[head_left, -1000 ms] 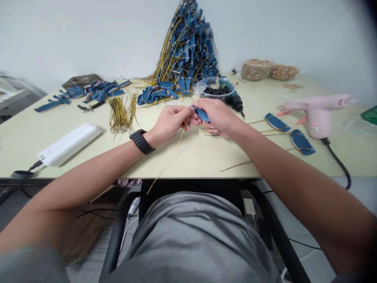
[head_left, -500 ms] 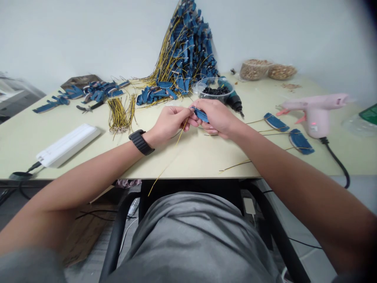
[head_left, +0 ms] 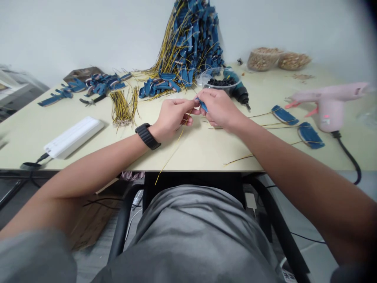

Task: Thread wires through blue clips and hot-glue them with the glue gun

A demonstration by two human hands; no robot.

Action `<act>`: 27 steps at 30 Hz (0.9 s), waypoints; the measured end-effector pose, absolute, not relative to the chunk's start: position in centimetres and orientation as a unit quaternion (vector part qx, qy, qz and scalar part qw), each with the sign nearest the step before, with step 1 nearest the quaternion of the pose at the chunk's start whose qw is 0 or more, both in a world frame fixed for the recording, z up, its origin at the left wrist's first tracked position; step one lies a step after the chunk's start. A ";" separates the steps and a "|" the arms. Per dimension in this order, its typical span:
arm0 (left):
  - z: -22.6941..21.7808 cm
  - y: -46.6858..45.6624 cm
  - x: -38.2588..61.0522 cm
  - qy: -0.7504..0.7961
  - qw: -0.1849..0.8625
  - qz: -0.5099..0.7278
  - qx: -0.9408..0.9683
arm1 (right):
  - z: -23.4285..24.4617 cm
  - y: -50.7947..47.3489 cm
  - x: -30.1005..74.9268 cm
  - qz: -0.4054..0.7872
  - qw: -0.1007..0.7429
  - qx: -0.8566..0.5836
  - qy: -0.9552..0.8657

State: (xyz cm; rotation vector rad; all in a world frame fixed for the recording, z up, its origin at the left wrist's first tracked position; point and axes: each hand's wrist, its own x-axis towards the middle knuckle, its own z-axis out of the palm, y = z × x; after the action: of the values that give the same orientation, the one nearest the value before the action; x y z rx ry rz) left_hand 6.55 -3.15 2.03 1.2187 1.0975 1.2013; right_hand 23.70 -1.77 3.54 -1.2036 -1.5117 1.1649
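Note:
Both hands meet over the middle of the table [head_left: 194, 157]. My right hand [head_left: 219, 108] is closed round a small blue strip piece [head_left: 203, 105], most of which its fingers hide. Thumb and forefinger of my left hand [head_left: 176, 114] pinch at the near end of that piece, where a thin yellow wire [head_left: 170, 157] runs out and trails toward the table's front edge. A darker wire also shows by the left fingers. Right of my forearm lie two curved blue pieces [head_left: 284, 115] with yellow and black wires attached.
At the back rises a tall heap of wired blue pieces [head_left: 194, 43]. A clear tub of black parts [head_left: 220, 81] stands before a drill [head_left: 241, 94]. The pink glue gun [head_left: 330, 102] is right; pliers [head_left: 92, 100], a wire bundle [head_left: 120, 108] and a white power box [head_left: 75, 136] are left.
My view has shifted a little, so the table sits higher and to the right. The right fingers now cover more of the blue strip piece; both hands stay together on it.

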 end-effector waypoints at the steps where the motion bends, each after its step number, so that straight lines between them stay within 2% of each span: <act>1: 2.0 -3.0 6.5 0.460 0.535 0.503 0.499 | 3.4 -1.6 23.6 0.454 0.431 -0.484 -0.611; 6: 1.6 -2.4 6.4 0.450 0.574 0.500 0.467 | 2.9 -1.1 23.5 0.428 0.426 -0.505 -0.617; 27: 2.4 -2.3 6.8 0.456 0.558 0.499 0.481 | 3.4 -1.7 24.6 0.437 0.401 -0.466 -0.657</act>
State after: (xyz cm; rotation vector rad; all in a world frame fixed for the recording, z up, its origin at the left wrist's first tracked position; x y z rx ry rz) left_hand 6.85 -2.27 2.40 1.1354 1.0749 1.1782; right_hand 24.56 -1.68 3.39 -1.1780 -1.6604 1.1050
